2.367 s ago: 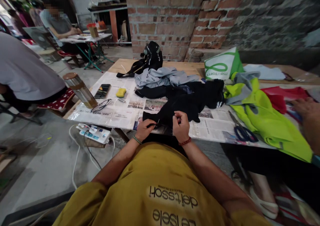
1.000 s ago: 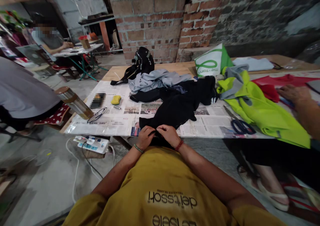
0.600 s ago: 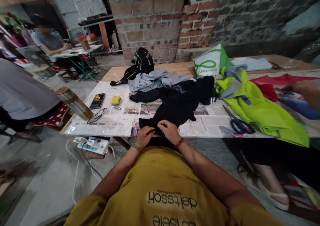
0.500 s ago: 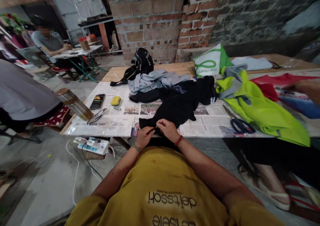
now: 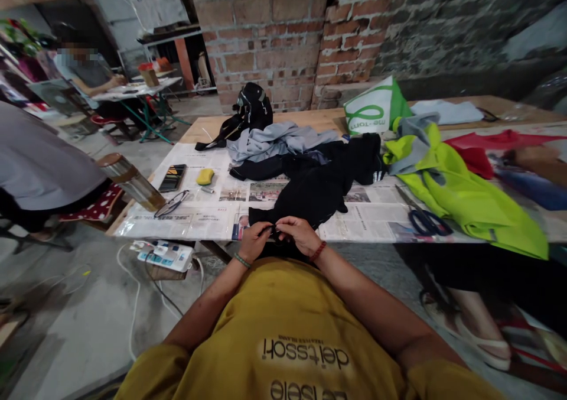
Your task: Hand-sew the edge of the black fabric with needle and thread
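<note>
At the table's front edge, my left hand [image 5: 254, 241] pinches the near end of a black garment [image 5: 305, 196]. Beside it my right hand [image 5: 300, 234] is closed, thumb and forefinger pressed together right at the cloth. Whatever sits between those right fingertips is too small to make out. The two sets of fingertips nearly meet. The rest of the black garment stretches away to the back right, ending in a part with white stripes. Behind it lies a crumpled grey garment [image 5: 279, 140].
Scissors [image 5: 427, 220] and a neon yellow garment [image 5: 482, 193] lie to the right. On the left are a steel flask [image 5: 132, 182], glasses [image 5: 172, 203], a phone [image 5: 172, 178] and a yellow sponge [image 5: 205, 177]. A power strip [image 5: 166, 257] hangs below the edge. A person [image 5: 48, 158] sits left.
My right hand has dropped slightly, its fingertips now lower at the cloth. My left hand has hardly moved. At the far right, another person's hand has shifted and is blurred.
</note>
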Action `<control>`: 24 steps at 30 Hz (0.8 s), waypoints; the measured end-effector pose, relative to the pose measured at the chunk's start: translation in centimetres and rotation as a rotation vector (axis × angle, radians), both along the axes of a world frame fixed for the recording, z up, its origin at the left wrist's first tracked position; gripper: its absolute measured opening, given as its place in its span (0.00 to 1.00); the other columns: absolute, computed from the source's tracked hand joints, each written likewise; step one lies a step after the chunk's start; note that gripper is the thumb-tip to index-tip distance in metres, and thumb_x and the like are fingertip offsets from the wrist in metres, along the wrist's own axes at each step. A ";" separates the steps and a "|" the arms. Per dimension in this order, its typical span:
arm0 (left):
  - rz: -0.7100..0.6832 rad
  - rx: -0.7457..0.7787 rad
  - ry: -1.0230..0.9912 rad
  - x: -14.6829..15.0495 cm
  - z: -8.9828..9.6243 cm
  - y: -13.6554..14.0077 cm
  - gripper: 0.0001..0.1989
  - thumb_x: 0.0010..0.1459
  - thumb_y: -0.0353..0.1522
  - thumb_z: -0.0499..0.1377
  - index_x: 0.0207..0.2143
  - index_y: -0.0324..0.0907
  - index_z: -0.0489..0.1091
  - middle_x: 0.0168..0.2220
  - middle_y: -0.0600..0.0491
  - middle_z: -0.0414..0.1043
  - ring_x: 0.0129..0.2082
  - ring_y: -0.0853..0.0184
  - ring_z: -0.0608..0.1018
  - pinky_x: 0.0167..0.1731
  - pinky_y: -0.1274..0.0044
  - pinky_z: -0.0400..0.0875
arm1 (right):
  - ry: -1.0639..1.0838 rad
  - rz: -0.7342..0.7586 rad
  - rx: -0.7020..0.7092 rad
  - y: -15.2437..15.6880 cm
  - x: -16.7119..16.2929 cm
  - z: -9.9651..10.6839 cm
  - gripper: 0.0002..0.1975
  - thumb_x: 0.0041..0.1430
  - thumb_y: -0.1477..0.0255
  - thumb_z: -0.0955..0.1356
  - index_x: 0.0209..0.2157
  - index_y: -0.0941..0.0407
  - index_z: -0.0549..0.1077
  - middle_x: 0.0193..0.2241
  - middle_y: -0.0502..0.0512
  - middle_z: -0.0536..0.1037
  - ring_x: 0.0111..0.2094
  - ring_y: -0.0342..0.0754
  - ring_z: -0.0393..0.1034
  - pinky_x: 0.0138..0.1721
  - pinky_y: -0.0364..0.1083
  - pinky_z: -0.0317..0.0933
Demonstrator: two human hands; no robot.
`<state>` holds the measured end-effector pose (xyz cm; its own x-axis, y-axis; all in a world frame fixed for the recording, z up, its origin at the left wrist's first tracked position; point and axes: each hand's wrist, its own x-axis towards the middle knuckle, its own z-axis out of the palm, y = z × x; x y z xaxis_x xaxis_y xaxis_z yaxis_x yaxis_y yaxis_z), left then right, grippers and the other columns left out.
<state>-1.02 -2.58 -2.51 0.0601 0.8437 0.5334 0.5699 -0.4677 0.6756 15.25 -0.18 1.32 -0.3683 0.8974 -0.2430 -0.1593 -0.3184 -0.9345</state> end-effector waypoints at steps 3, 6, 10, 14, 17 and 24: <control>0.035 0.002 -0.021 0.0 -0.2 0.0 0.08 0.56 0.28 0.54 0.35 0.39 0.72 0.32 0.51 0.76 0.30 0.70 0.76 0.31 0.78 0.71 | 0.048 0.010 0.006 -0.2 -0.2 -0.1 0.14 0.38 0.69 0.72 0.30 0.59 0.72 0.22 0.47 0.74 0.20 0.37 0.68 0.19 0.36 0.52; 0.057 0.007 -0.021 0.1 -0.2 0.0 0.08 0.56 0.27 0.54 0.36 0.40 0.72 0.32 0.51 0.76 0.30 0.70 0.76 0.31 0.78 0.71 | 0.072 0.015 0.007 -0.2 -0.2 -0.1 0.18 0.38 0.72 0.72 0.35 0.57 0.70 0.26 0.48 0.76 0.22 0.39 0.70 0.20 0.37 0.55; 0.050 0.024 0.005 0.1 -0.2 -0.1 0.08 0.56 0.28 0.54 0.36 0.40 0.72 0.33 0.51 0.76 0.32 0.69 0.76 0.33 0.77 0.71 | -0.123 0.013 0.151 0.0 0.0 -0.1 0.12 0.40 0.73 0.69 0.32 0.57 0.71 0.23 0.47 0.74 0.21 0.38 0.66 0.20 0.37 0.56; 0.040 0.041 0.015 0.0 -0.1 -0.1 0.08 0.57 0.28 0.54 0.36 0.40 0.72 0.33 0.51 0.76 0.32 0.70 0.76 0.34 0.78 0.71 | -0.369 0.060 0.319 0.4 0.4 0.2 0.06 0.45 0.72 0.67 0.29 0.57 0.72 0.19 0.45 0.71 0.18 0.37 0.63 0.20 0.37 0.56; 0.043 0.034 0.007 0.0 -0.1 -0.1 0.07 0.57 0.29 0.55 0.36 0.40 0.72 0.33 0.51 0.76 0.32 0.70 0.76 0.33 0.77 0.71 | -0.477 0.138 0.385 0.8 1.0 0.6 0.06 0.47 0.70 0.66 0.28 0.57 0.73 0.16 0.44 0.69 0.15 0.36 0.61 0.18 0.37 0.54; 0.068 0.030 0.004 0.0 -0.2 0.0 0.07 0.56 0.30 0.56 0.36 0.40 0.73 0.32 0.51 0.76 0.31 0.69 0.77 0.32 0.77 0.72 | -0.312 0.069 0.258 1.4 1.1 0.7 0.09 0.45 0.66 0.68 0.23 0.58 0.68 0.12 0.42 0.65 0.13 0.35 0.56 0.16 0.37 0.49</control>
<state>-1.03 -2.61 -2.75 0.0049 0.8296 0.5584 0.6037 -0.4476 0.6597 16.36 1.26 2.07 -0.3736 0.9195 -0.1223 0.1577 -0.0670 -0.9852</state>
